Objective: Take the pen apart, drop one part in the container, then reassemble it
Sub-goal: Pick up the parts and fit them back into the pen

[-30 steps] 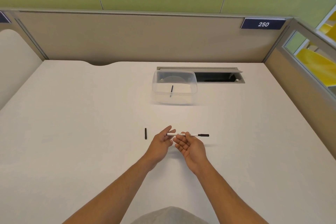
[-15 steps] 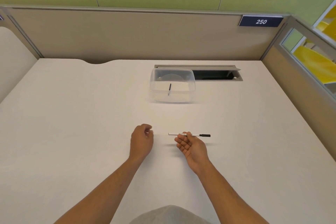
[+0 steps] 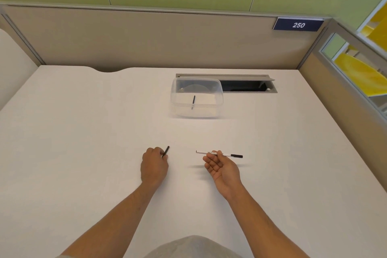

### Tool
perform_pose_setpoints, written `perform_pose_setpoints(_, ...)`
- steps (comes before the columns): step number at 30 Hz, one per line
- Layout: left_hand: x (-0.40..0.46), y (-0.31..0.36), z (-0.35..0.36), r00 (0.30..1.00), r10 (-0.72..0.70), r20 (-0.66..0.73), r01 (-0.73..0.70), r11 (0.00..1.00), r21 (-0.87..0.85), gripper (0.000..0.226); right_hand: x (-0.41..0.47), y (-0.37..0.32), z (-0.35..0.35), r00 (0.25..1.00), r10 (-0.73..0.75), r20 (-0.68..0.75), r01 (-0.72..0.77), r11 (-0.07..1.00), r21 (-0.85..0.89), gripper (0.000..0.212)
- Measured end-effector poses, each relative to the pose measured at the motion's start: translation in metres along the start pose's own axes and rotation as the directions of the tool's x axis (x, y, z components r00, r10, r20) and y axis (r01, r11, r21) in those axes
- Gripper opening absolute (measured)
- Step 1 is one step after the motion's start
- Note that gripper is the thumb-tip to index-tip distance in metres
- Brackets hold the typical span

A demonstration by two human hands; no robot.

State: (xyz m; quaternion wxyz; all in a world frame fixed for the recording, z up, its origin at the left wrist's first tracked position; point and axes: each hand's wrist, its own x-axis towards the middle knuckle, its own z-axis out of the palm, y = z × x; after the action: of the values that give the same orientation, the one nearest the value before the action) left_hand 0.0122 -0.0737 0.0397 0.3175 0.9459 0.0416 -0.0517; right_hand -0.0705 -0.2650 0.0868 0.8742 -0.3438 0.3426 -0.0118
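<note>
My right hand (image 3: 224, 168) holds a white pen barrel (image 3: 217, 153) with a black end, level and a little above the white desk. My left hand (image 3: 154, 163) is to its left, fingers closed on a short black pen part (image 3: 166, 151) that sticks out up and to the right. A clear plastic container (image 3: 196, 97) stands farther back on the desk. Another thin black pen part (image 3: 193, 101) lies inside it.
The white desk (image 3: 83, 142) is bounded by beige partition walls at the back and right. An open cable slot (image 3: 245, 86) sits in the desk right behind the container. A blue sign reading 250 (image 3: 298, 25) hangs on the back partition.
My left hand left the pen barrel, moved left to the black part lying on the desk and closed on it. My right hand has kept the barrel almost still.
</note>
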Motion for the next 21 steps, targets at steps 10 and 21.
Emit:
perform_pose_setpoints(10,-0.011,0.002,0.000,0.985,0.151,0.088,-0.132,0.972,-0.193,0.009,0.001,0.003,-0.002,1.000,-0.015,0.002,0.015,0.999,-0.047,0.020)
perform_pose_setpoints(21,-0.026,0.025,-0.021,0.939,0.323,0.120,-0.247,0.873,-0.421,0.014,0.001,0.007,-0.001,1.000,-0.019,0.000,0.019,0.998,-0.053,0.020)
